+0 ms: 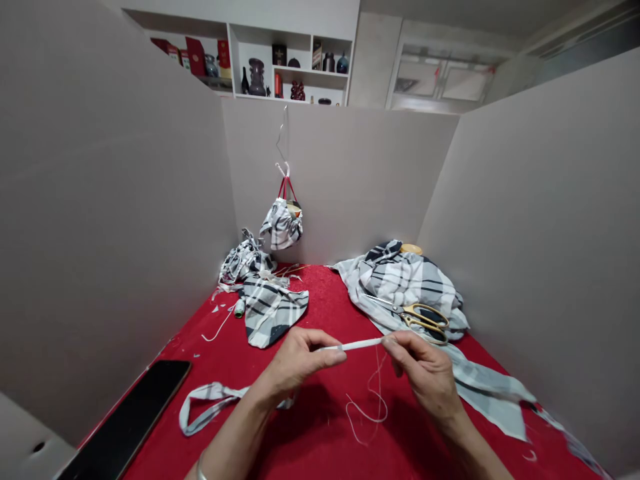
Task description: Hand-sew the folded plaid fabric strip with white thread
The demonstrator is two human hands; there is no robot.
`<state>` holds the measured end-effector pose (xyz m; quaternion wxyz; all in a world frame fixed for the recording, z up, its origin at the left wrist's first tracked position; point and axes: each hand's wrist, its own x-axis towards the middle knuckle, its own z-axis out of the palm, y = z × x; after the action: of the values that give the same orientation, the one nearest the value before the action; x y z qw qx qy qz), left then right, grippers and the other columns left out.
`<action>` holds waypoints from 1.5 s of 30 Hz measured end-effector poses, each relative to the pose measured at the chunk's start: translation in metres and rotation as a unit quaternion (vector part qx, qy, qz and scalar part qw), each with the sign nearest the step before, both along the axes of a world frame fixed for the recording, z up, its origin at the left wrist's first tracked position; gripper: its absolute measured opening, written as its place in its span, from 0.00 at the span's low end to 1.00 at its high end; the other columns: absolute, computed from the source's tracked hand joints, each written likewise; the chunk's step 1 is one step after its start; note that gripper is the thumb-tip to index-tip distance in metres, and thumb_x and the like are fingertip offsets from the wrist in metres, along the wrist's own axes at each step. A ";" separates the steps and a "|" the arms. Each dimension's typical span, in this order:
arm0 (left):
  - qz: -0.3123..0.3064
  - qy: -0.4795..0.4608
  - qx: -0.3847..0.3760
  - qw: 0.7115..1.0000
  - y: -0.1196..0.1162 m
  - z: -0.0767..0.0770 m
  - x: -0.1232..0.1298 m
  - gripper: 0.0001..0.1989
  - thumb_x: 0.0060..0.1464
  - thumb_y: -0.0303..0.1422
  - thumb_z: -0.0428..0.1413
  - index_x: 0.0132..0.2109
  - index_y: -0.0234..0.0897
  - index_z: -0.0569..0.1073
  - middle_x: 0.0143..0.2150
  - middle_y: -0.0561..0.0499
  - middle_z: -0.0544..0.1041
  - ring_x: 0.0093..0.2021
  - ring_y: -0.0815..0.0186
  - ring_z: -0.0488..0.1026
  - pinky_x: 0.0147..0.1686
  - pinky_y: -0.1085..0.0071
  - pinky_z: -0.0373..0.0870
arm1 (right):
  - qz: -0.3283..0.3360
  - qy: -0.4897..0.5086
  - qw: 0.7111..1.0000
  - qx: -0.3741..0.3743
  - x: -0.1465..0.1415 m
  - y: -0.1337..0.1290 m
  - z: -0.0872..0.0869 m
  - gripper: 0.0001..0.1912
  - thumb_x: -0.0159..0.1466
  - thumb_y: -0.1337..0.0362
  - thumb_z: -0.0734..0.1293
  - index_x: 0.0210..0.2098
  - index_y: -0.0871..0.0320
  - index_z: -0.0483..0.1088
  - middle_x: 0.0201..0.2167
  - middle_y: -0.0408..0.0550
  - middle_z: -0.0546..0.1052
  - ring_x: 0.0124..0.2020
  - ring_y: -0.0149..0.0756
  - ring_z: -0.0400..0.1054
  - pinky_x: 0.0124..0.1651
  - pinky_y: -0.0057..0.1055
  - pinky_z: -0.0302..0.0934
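Note:
A thin white strip (361, 345) is stretched nearly level between my two hands, above the red cloth (325, 307). My left hand (305, 357) pinches its left end between thumb and fingers. At the right end, the fingertips of my right hand (423, 367) are closed on it. A loose white thread (367, 418) dangles in curls below the strip near my right hand. Behind my left wrist lies a looped strip of pale plaid fabric (200, 420), partly hidden by the arm.
Gold-handled scissors (425, 317) rest on piled plaid fabric (415, 280) at right. At left are a plaid piece (270, 310), a thread spool (239, 308) and a black phone-like slab (133, 420). A plaid pouch (283, 223) hangs from a hook. Grey panels (340, 180) enclose the area.

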<state>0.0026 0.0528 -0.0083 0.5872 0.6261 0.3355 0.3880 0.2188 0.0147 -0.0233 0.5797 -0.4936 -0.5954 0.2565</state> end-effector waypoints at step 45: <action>0.031 -0.207 -0.156 0.965 0.014 -0.018 0.003 0.11 0.37 0.23 0.58 0.25 0.36 0.61 0.25 0.53 0.74 0.17 0.77 0.56 0.16 0.78 0.43 | -0.004 0.166 0.982 -0.092 -0.048 0.005 -0.037 0.14 0.56 0.56 0.68 0.21 0.60 0.66 0.13 0.35 0.55 0.15 0.24 0.47 0.17 0.23 0.43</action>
<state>0.0052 0.0668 -0.0265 0.7218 0.4222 0.2822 0.4703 0.1704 0.0196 -0.0602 0.6237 -0.4977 -0.4624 0.3867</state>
